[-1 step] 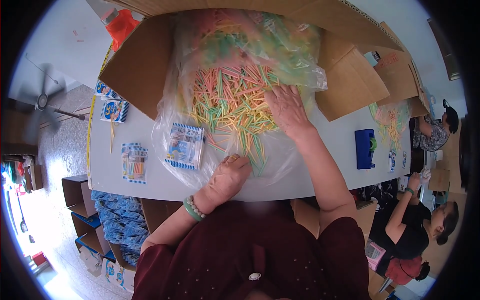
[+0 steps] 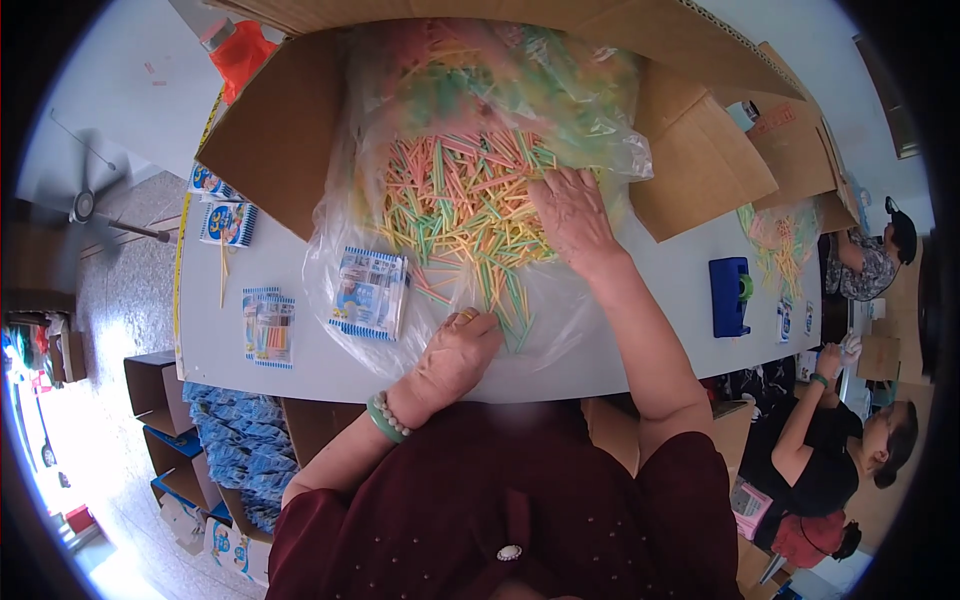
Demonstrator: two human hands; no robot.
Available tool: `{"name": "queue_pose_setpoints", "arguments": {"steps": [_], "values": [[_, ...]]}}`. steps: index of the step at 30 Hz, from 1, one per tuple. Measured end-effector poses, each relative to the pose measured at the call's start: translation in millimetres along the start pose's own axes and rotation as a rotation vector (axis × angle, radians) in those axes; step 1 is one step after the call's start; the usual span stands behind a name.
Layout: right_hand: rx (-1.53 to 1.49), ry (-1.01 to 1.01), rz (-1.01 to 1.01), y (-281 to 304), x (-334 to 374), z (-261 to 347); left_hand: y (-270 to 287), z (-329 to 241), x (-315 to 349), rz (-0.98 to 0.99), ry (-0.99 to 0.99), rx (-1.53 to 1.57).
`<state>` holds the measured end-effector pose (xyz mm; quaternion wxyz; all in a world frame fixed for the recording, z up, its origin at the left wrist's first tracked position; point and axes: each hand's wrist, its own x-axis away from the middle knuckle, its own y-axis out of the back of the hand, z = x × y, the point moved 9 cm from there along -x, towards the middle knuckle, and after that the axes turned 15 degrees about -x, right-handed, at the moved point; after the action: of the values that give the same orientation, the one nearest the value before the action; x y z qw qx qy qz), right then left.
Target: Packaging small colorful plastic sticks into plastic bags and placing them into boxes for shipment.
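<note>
A heap of thin pink, green, yellow and orange sticks [image 2: 455, 200] spills from a clear plastic bag [image 2: 335, 215] in a cardboard box [image 2: 275, 135] laid open towards me. At the right edge of the heap my right hand [image 2: 575, 215] lies back up, fingers bent down among the sticks and their tips hidden. Closer to me, my left hand [image 2: 460, 355] rests by the loose sticks with curled fingers. Whatever either hand holds is hidden. Left of it, a small stack of blue-and-white printed packets [image 2: 370, 293] sits on the bag's plastic.
Flat packets [image 2: 268, 325] and blue packets [image 2: 228, 222] lie on the table's left side. A blue tape dispenser [image 2: 730, 298] stands at the right, near another batch of sticks [image 2: 780, 250]. Below left, a box holds many blue packets [image 2: 240, 440]. Another person [image 2: 815, 440] sits at right.
</note>
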<state>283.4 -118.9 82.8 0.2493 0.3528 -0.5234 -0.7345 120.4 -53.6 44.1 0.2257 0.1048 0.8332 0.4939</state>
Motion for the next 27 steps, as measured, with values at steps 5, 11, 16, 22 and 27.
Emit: {"name": "queue_pose_setpoints", "arguments": {"steps": [5,11,16,22,27], "values": [[-0.172,-0.111,-0.255,28,1,-16,0,0,2,-0.007,0.007,-0.012],[-1.195,-0.335,-0.435,36,11,-31,4,2,2,-0.009,0.021,0.035],[-1.373,-0.308,-0.423,26,48,15,38,44,18,-0.27,0.352,0.226],[-0.565,-0.499,-0.057,-19,102,51,39,17,15,-0.112,0.176,-0.009],[-0.236,-0.55,0.219,-50,108,76,11,-8,17,0.011,0.027,-0.21]]}}
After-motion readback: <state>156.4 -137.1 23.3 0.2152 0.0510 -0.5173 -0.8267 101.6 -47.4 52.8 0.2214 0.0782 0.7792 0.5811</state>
